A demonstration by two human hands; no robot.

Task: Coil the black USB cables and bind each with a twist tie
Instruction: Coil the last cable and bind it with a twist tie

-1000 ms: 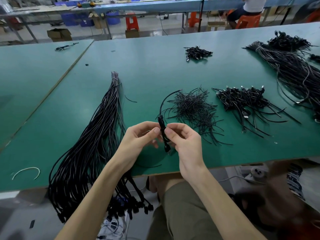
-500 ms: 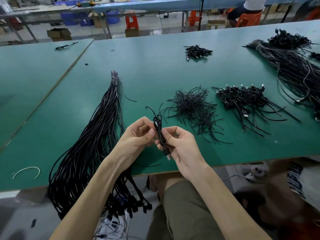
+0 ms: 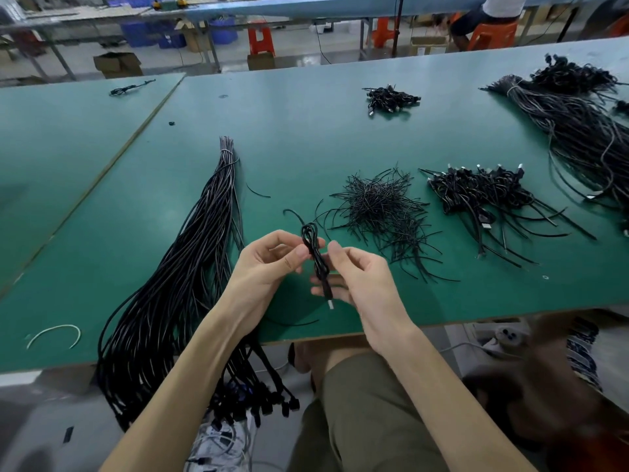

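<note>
Green table (image 3: 306,131) carries cable bundle (image 3: 190,267), twist ties (image 3: 377,202) (loose heap), coiled cables (image 3: 476,189).

Single head-worn wide-angle view, facing forward-down across green table (image 3: 306,131); near edge close; lower-right corner blurred, maybe lens edge.

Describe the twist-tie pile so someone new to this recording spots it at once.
On the green table, just beyond the right hand, lies the twist-tie pile. It sits between the long cable bundle at left and the heap of coiled cables at right. Unlike both, it is a loose tangle of short, thin strands with no plugs.
</note>
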